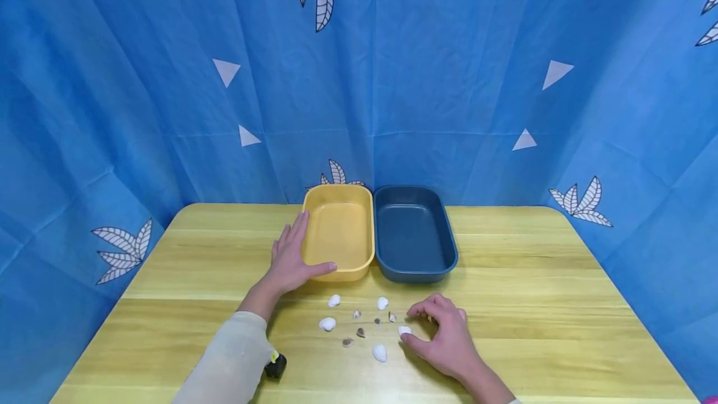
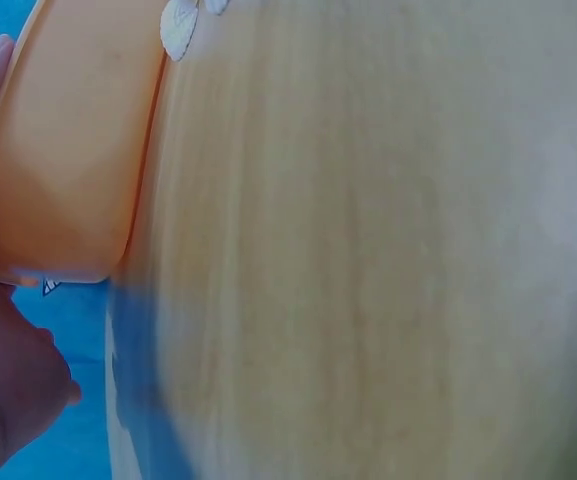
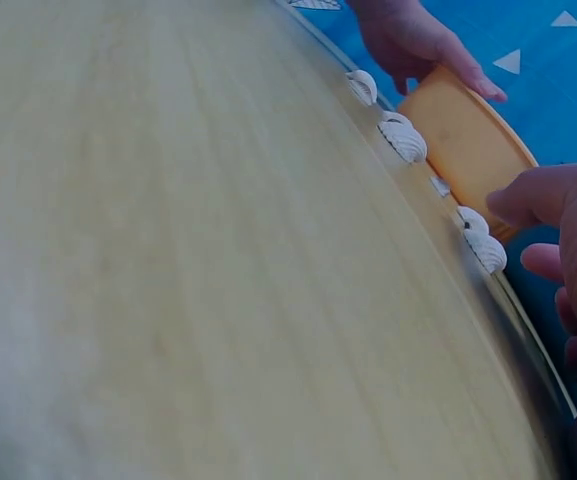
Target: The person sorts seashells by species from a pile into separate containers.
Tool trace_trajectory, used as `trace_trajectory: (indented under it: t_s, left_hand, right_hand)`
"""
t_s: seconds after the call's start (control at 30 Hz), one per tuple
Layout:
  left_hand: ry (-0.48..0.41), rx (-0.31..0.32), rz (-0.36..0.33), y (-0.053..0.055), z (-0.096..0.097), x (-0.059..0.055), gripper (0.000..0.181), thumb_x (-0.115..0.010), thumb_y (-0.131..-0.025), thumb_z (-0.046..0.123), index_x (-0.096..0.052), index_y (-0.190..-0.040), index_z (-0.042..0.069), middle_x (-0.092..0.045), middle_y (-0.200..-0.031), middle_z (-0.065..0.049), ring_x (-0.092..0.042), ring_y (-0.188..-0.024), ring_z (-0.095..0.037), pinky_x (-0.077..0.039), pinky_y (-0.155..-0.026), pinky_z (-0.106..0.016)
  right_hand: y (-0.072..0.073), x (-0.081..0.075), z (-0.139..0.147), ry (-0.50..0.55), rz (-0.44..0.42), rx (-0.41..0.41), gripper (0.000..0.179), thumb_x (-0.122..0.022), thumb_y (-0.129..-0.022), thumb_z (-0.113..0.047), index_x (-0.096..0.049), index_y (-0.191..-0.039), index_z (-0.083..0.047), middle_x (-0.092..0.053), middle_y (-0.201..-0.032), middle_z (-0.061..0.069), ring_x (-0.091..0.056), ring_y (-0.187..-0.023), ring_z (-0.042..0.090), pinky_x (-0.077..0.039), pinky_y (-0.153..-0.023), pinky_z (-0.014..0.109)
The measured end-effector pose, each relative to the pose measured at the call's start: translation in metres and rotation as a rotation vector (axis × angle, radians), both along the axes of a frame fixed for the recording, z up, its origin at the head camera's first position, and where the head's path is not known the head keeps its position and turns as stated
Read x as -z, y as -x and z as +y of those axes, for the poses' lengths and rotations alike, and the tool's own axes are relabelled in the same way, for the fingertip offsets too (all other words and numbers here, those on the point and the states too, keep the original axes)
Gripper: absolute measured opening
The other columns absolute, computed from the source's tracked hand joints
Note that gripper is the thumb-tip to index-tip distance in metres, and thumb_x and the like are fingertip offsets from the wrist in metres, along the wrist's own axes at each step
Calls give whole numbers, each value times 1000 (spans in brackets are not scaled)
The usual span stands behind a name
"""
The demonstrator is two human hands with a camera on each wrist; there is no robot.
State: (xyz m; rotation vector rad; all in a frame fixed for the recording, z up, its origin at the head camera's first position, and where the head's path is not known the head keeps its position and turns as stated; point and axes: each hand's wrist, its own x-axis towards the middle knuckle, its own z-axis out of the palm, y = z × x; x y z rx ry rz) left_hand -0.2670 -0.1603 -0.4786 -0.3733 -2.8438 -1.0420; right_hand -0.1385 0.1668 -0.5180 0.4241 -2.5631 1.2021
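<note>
My left hand [image 1: 288, 264] rests on the yellow tray [image 1: 338, 235], fingers extended along its left side and thumb across its near rim. In the left wrist view, this hand [image 2: 13, 370] shows beside the tray's wall. My right hand [image 1: 445, 338] hovers low over the table, thumb and bent fingers apart. A small white shell [image 1: 404, 330] lies by its thumb tip; whether they touch I cannot tell. Farther left lie several white shells, one nearest me [image 1: 379, 353], and several smaller brownish shells [image 1: 361, 332]. Both trays hold nothing visible.
A dark blue tray [image 1: 415, 235] stands directly right of the yellow one. On the table by the left sleeve [image 1: 235, 354] is a small black object [image 1: 275, 366]. Behind the wooden table [image 1: 533, 304] hangs a blue patterned curtain [image 1: 432, 80].
</note>
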Motion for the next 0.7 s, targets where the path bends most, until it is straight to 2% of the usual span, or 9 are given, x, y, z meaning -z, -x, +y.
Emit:
trace_trajectory:
  t_s: [0.27,0.4,0.57,0.7]
  left_hand:
    - [-31,3,-1,0,-2,2,128,-82,-71,62,0,-162,25,-3,-167,0,-2,-148,-42,-2,-111,-68]
    - [-29,2,-13,0,-2,1,128,-82,-72,61,1,-162,26,-2,-167,2,-1,-149,-41,-2,-112,-67]
    - [-26,5,-8,1,-2,1,129,-81,-70,64,0,-162,23,-3,-167,-1,-2,-148,-43,-3,-111,-69]
    - [-23,8,0,1,-1,1,130,-80,-69,67,0,-162,25,-4,-167,-2,-3,-148,-43,-4,-110,-69]
  right_hand:
    - [-2,-4,-2,-71,-21,-16,32,-91,-64,-28,-71,-88,-29,-54,-81,-15,-48,-78,6,-27,-76,37]
    - [-1,-4,-3,-86,-22,-22,30,-91,-64,-28,-70,-86,-30,-53,-80,-15,-48,-77,6,-30,-75,36]
    - [1,-6,-3,-29,-60,-38,32,-91,-63,-22,-70,-86,-28,-56,-84,-9,-50,-79,9,-42,-73,32]
    - [0,-9,-4,5,-113,-46,34,-92,-63,-19,-70,-87,-27,-56,-86,-7,-52,-80,11,-46,-73,31]
